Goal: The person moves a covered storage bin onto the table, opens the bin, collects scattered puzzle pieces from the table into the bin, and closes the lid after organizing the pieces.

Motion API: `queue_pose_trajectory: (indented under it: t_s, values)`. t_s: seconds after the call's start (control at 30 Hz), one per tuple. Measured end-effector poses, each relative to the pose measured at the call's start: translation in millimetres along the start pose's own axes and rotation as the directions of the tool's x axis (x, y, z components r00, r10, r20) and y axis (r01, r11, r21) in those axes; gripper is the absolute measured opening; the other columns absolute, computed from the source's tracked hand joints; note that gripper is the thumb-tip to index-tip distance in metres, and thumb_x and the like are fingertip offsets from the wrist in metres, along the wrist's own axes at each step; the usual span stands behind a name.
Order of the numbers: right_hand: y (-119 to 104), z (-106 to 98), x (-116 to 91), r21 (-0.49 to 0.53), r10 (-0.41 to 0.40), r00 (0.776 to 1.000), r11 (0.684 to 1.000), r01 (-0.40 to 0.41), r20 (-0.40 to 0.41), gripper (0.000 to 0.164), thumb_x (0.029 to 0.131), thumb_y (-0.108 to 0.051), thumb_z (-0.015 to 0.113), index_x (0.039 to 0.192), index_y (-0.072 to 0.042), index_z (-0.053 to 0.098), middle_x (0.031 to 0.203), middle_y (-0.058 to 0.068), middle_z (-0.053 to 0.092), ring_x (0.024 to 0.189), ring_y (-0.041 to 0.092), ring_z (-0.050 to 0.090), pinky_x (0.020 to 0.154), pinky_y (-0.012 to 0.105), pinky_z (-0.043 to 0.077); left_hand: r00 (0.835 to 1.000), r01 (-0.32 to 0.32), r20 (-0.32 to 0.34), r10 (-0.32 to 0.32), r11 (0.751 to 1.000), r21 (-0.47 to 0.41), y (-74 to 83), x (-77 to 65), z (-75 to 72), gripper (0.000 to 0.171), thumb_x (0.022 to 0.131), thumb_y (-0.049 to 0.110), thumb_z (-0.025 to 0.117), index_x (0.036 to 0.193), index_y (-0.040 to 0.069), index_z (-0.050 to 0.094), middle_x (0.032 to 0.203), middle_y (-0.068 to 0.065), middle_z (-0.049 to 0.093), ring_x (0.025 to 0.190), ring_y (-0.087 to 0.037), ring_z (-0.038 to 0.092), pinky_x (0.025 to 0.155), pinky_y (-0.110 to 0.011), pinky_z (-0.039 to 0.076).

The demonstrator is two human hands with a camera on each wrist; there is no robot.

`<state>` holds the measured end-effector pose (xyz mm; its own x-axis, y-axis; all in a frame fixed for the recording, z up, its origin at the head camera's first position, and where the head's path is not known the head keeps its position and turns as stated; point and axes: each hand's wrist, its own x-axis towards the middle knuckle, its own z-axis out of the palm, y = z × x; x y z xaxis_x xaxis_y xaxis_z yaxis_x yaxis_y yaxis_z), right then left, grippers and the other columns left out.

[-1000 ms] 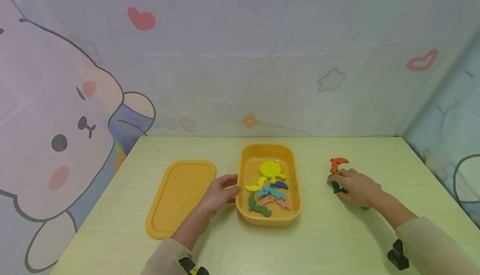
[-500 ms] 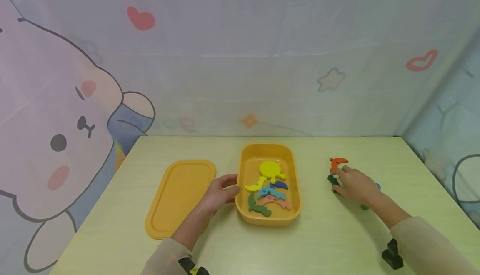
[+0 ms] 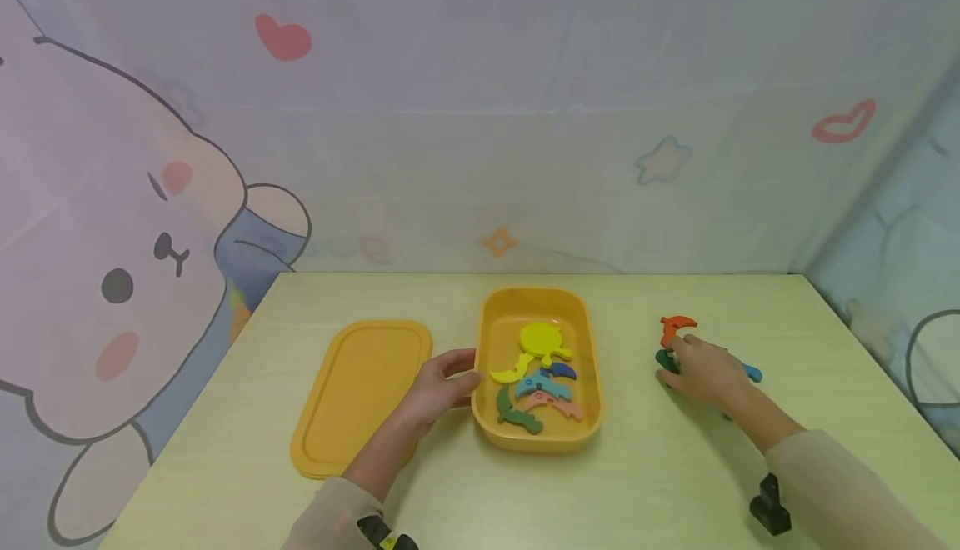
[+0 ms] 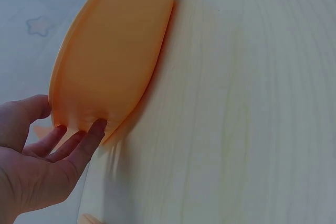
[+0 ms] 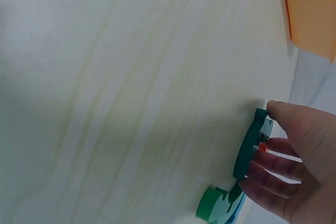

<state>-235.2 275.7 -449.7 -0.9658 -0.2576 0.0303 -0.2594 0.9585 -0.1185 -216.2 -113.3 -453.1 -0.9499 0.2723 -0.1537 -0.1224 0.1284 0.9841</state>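
Observation:
The yellow-orange plastic box stands mid-table, holding several flat animal-shaped toy pieces, among them a yellow turtle-like piece and a green curved piece. My left hand touches the box's left side. In the left wrist view, its extended fingertips rest on the outer wall and the thumb lies close to the rim. On the right, my right hand pinches a dark green curved toy piece between thumb and fingers, low over the table. The hand partly hides that piece in the head view.
A flat yellow-orange lid lies left of the box. An orange-red toy piece lies just beyond the right hand. A blue piece pokes out on its far side, and a brighter green piece sits beside the fingers.
My right hand has shifted slightly left around the dark green piece, uncovering more of the blue piece. The left hand and the box have stayed in place.

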Motion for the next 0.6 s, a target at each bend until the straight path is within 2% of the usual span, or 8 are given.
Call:
queue_pose_trajectory:
  t_s: [0.47,0.6]
  values:
    - [-1.7,-0.1,0.8,0.055,-0.021,1.000,0.998,0.020,0.021,0.031,0.081,-0.020,0.067,0.102,0.001,0.059,0.085,0.010,0.053,0.063,0.016,0.051,0.053,0.031,0.045,1.000,-0.004,-0.003,0.004,1.000,-0.001,0.0,0.2,0.4,0.045,0.090,0.011,0.055,0.133,0.001,0.045,0.133,-0.020,0.047,0.111,-0.028,0.056,0.080,-0.035,0.055]
    - [-1.7,0.9,3.0,0.061,-0.035,0.999,0.998,0.034,0.020,0.030,0.081,-0.017,0.067,0.101,0.002,0.059,0.085,0.010,0.055,0.067,0.017,0.054,0.056,0.033,0.048,1.000,-0.005,-0.002,0.005,1.000,0.001,0.3,0.3,0.4,0.045,0.090,0.011,0.055,0.133,0.001,0.044,0.133,-0.020,0.047,0.112,-0.029,0.055,0.081,-0.035,0.055]
